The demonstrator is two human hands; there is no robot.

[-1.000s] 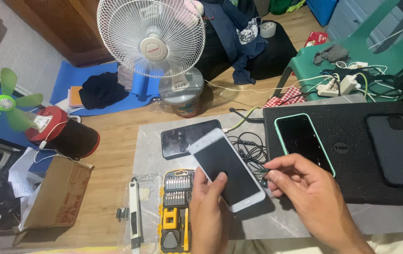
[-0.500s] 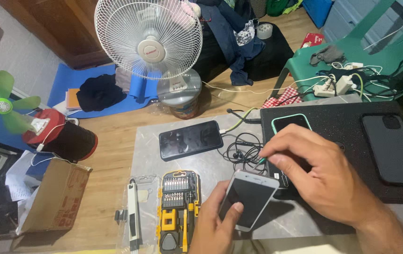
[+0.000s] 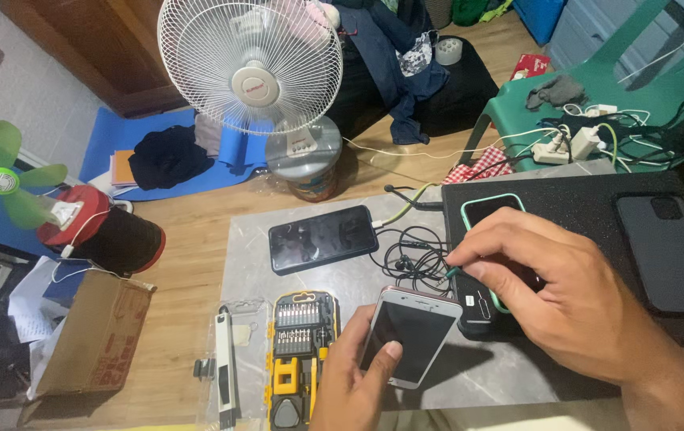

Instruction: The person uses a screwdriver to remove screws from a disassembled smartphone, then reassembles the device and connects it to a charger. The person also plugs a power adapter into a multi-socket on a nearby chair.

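Four phones, two fans. Left hand fingers clamped on white-framed, dark-screened phone; right hand at 2 o'clock, fingertips pinched together

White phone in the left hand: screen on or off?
Off: the white phone, gripped by the left hand, shows a uniformly dark screen, no lit content.

I see a grey mat on the wood floor. On the mat: dark phone near its far edge, tangled earphones beside it, yellow screwdriver kit and white tool at the near-left corner, black laptop along the right edge.
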